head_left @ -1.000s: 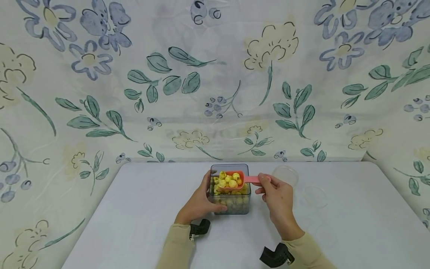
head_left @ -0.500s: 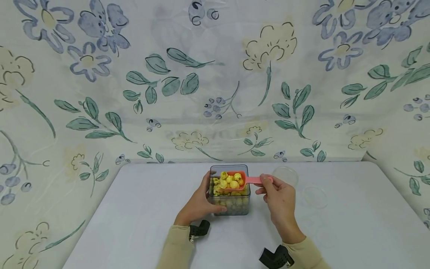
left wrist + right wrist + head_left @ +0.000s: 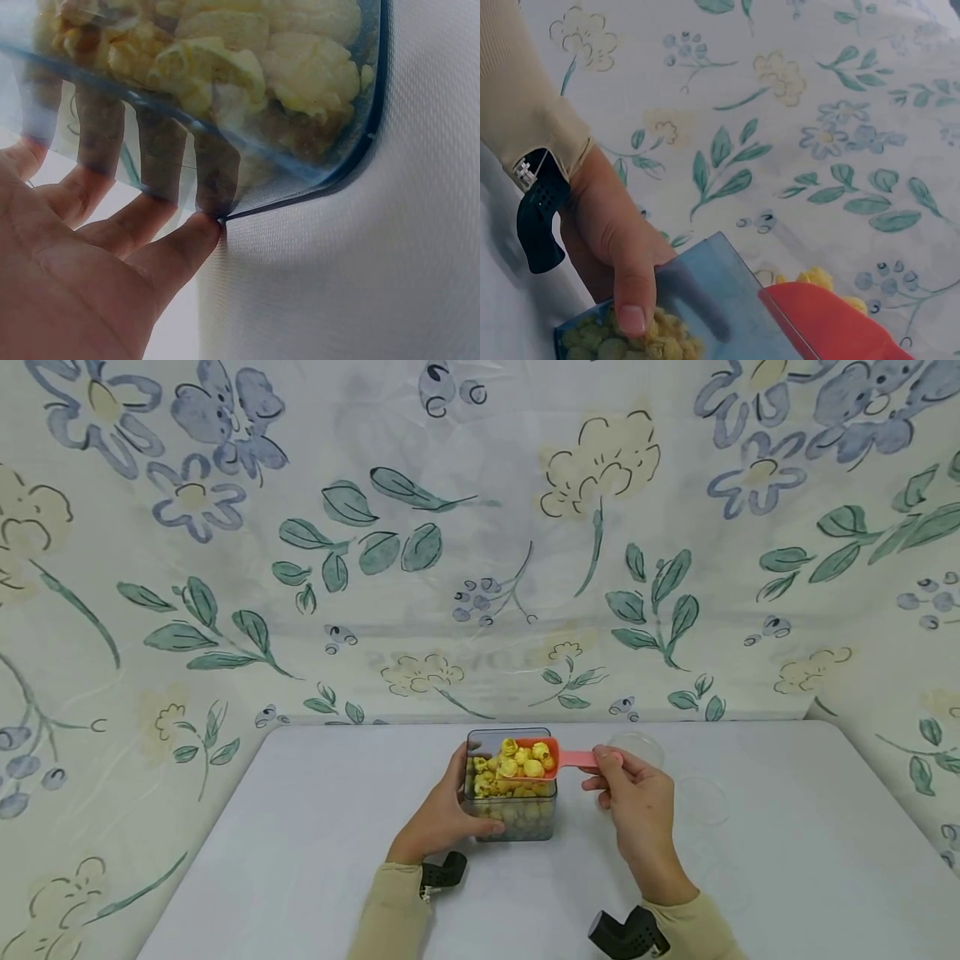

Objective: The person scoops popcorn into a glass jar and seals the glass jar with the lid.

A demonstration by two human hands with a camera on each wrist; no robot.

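My left hand (image 3: 435, 814) grips a clear bluish square container (image 3: 517, 827) from its left side, thumb along the front wall. In the left wrist view its fingers (image 3: 116, 229) pass behind the transparent wall. Yellow popcorn (image 3: 487, 787) fills the lower part of the container. Over its opening is a coral-pink scoop (image 3: 577, 759) heaped with popcorn pieces. My right hand (image 3: 641, 806) pinches the end of the scoop's handle, right of the container. In the right wrist view, the scoop's bowl (image 3: 825, 315) shows beside the container wall; the right hand is out of that view.
A round clear lid or dish (image 3: 637, 748) lies on the white table (image 3: 322, 860) behind my right hand. A faint transparent ring-shaped thing (image 3: 701, 800) lies right of it. A floral cloth (image 3: 480, 527) hangs behind the table's far edge.
The right hand has moved the loaded scoop a little to the right and slightly up over the container. The left hand keeps its grip on the container.
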